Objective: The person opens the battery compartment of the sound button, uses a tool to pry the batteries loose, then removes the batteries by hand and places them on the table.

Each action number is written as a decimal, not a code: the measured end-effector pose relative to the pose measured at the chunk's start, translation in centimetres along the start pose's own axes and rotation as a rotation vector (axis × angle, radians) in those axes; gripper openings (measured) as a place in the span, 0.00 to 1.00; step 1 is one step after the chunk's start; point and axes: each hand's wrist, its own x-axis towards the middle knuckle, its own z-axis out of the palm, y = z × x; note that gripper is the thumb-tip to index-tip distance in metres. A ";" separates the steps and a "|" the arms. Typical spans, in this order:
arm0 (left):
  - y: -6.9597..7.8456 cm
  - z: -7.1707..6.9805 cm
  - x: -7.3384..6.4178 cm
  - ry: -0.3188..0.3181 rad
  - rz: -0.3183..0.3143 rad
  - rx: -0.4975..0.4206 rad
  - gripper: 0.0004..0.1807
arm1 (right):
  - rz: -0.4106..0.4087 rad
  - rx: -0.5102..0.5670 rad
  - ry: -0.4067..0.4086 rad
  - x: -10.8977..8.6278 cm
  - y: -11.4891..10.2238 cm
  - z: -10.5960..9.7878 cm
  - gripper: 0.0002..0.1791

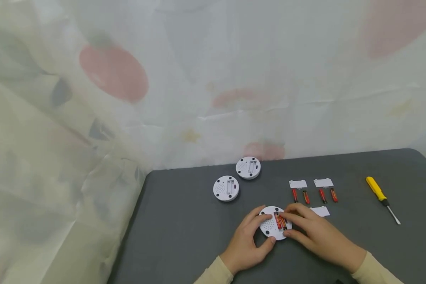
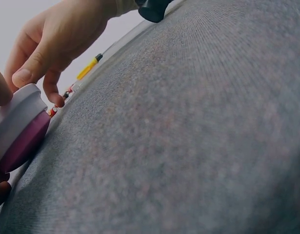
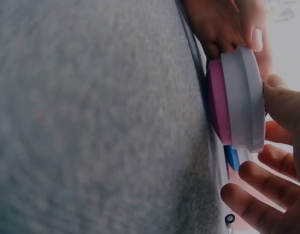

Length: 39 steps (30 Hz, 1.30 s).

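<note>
A round white device (image 1: 269, 227) with a speaker grille, dark feet and a purple underside (image 3: 218, 100) is tilted up off the grey table. My left hand (image 1: 246, 242) grips its left side, thumb at the lower edge and a finger across the face. Two red batteries (image 1: 280, 221) lie side by side at its battery slot. My right hand (image 1: 317, 234) is at its right side, index finger by the batteries and thumb on the face near the rim. In the right wrist view, that hand's other fingers (image 3: 267, 183) extend loosely beside the device.
Two similar devices (image 1: 226, 188) (image 1: 248, 167) lie farther back, battery slots up. To the right are white battery covers (image 1: 298, 184) (image 1: 323, 182) (image 1: 320, 211) and several loose red batteries (image 1: 306, 197). A yellow-handled screwdriver (image 1: 376, 189) lies at far right. A patterned curtain (image 1: 198, 79) hangs behind.
</note>
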 end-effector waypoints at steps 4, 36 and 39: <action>0.0 0.0 0.0 0.002 0.019 -0.002 0.29 | -0.012 -0.006 0.015 0.0 0.0 0.2 0.26; -0.1 0.2 0.1 0.000 -0.022 0.002 0.28 | -0.186 0.003 0.070 -0.3 0.6 0.2 0.24; -0.1 0.2 0.1 0.004 -0.017 0.006 0.28 | -0.175 0.029 0.059 -0.3 0.5 0.0 0.26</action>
